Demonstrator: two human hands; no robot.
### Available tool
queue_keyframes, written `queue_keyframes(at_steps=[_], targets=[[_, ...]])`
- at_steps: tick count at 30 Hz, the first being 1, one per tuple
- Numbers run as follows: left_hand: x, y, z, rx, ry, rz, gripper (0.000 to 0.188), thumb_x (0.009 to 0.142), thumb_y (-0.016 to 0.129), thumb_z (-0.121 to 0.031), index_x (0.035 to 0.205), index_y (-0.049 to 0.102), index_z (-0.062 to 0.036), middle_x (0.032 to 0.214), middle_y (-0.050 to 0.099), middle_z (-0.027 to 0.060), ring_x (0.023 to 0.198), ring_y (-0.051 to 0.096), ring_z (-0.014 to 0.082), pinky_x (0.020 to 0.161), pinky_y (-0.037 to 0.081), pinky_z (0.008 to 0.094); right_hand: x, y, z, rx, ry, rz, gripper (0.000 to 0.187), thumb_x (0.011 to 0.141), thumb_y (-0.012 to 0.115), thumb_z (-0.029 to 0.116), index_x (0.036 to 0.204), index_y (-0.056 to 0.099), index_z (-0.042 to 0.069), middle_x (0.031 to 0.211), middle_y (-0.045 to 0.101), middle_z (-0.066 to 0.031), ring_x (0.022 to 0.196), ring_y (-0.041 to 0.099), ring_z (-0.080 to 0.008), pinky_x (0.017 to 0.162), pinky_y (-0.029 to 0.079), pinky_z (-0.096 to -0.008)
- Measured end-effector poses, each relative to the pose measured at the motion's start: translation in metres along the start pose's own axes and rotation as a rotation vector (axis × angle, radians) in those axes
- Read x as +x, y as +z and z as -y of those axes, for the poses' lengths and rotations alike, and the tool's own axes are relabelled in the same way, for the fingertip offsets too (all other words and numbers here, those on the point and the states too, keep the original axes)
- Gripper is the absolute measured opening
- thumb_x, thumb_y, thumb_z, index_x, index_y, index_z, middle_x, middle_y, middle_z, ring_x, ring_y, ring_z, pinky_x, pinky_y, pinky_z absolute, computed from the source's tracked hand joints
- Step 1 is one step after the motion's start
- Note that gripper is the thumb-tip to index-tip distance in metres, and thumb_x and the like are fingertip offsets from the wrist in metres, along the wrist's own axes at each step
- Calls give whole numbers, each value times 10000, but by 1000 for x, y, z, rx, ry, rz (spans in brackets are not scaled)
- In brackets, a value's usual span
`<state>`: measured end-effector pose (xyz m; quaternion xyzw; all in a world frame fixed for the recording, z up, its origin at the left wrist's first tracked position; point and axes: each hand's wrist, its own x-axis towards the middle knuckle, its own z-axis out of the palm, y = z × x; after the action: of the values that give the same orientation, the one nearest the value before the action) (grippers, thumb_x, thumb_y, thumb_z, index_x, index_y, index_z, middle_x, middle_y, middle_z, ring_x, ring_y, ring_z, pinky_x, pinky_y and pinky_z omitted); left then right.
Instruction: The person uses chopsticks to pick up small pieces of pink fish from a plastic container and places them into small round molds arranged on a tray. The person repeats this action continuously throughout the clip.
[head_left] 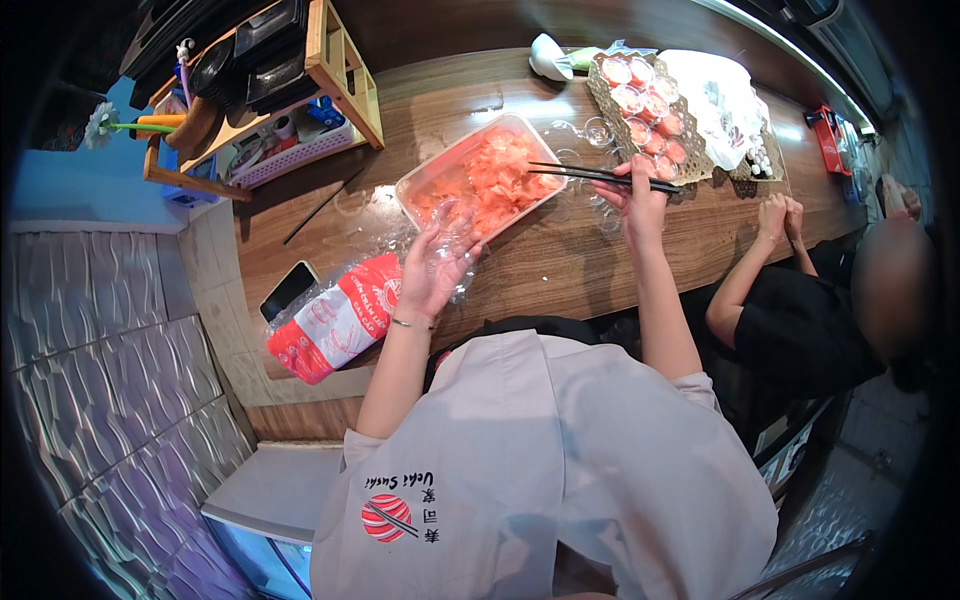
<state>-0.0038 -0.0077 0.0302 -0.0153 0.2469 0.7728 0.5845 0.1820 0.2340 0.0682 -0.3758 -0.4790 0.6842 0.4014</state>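
My left hand (428,280) has its fingers around a small clear plastic cup (453,226), held over the near left corner of a pale plastic tub (408,198). Loose orange-pink shreds that look like pickled ginger (505,165) fill much of the tub. In my right hand (640,208) is a pair of black chopsticks (590,174), pointing left with their tips over the tub's right side. Whether the tips pinch any shreds is too small to tell. Several clear lids or cups (598,130) lie just right of the tub.
Filled cups (628,98) sit on a brown patterned tray beside a white plastic bag (712,95). A red-and-white bag (340,322), a phone (290,288) and a thin dark stick (322,208) lie left. A wooden shelf (348,85) stands far left; another person's hands (778,216) rest right.
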Motion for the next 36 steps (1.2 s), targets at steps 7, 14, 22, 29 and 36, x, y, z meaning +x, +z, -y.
queue_keyframes(at_steps=[7, 14, 22, 29, 36], targets=[[20, -1, 15, 59, -100, -49, 504, 999, 399, -355, 1442, 293, -138, 1378, 434, 158, 1052, 592, 263, 924, 502, 384, -3, -6, -8, 148, 66, -27, 346, 992, 473, 305, 851, 524, -7, 790, 615, -154, 731, 697, -292, 621, 614, -321], [25, 20, 18, -25, -124, -4, 492, 1009, 360, -397, 1402, 316, -103, 1336, 458, 155, 1105, 571, 313, 962, 483, 419, -16, 13, -8, 329, 195, 79, 321, 981, 497, 323, 842, 525, 36, 816, 658, -190, 722, 699, -273, 614, 613, -311], [23, 23, 13, 66, -17, -43, 462, 1029, 307, -329, 1422, 311, -85, 1319, 491, 156, 1145, 555, 332, 943, 503, 400, -23, 12, -2, 90, 120, 187, 342, 991, 477, 316, 820, 526, 23, 780, 647, -151, 696, 698, -255, 627, 604, -320], [17, 42, 15, 197, 87, -67, 446, 1031, 269, -228, 1451, 271, -78, 1321, 476, 176, 1121, 570, 308, 933, 508, 387, -41, 34, 38, -380, -241, 379, 273, 954, 553, 206, 813, 621, -18, 776, 652, -86, 721, 645, -174, 667, 529, -283], [13, 45, 11, 142, 121, -116, 446, 1030, 286, -217, 1455, 266, -84, 1323, 463, 175, 1119, 571, 301, 946, 509, 380, -74, 69, 75, -675, -542, 590, 90, 864, 642, 76, 850, 654, -12, 790, 651, -109, 722, 623, -205, 671, 476, -295]])
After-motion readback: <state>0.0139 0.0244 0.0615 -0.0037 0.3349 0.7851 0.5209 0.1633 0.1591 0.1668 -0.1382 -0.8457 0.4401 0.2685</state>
